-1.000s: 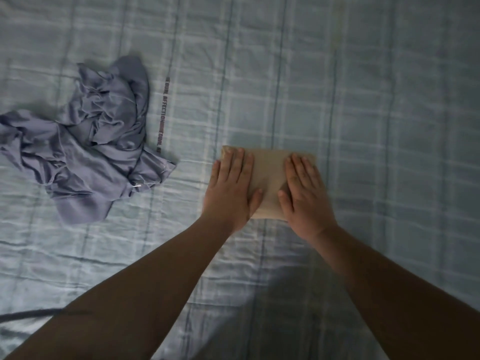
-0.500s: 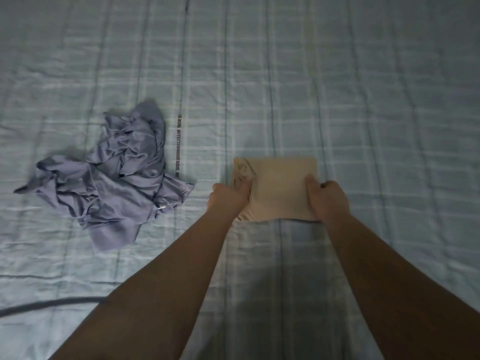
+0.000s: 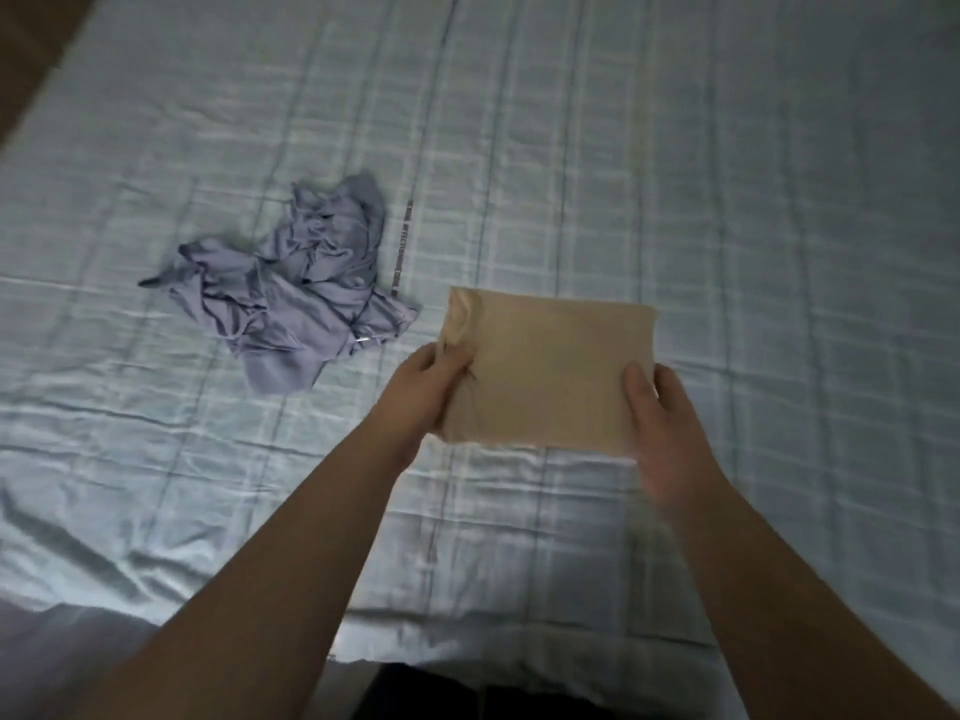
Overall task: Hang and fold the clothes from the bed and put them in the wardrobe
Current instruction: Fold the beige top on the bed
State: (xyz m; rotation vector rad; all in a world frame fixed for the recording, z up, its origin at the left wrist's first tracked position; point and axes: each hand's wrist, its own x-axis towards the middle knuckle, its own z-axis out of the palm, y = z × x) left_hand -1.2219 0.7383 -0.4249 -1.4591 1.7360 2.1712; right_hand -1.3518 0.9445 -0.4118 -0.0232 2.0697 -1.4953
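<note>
A folded beige garment (image 3: 545,366) is held flat above the bed, a neat rectangle. My left hand (image 3: 431,392) grips its left edge, thumb on top and fingers underneath. My right hand (image 3: 662,423) grips the right edge the same way. A crumpled lavender garment (image 3: 296,298) lies in a heap on the bed to the left of the beige one, apart from both hands.
The bed (image 3: 727,200) is covered with a pale blue checked sheet with wrinkles near its front edge. A brown surface (image 3: 31,39) shows at the top left corner beyond the bed. Dark clothing of mine (image 3: 467,693) is at the bottom edge.
My hands went from pressing flat on the beige garment to gripping its two sides, then lifted it off the sheet. The view has pulled back from the bed.
</note>
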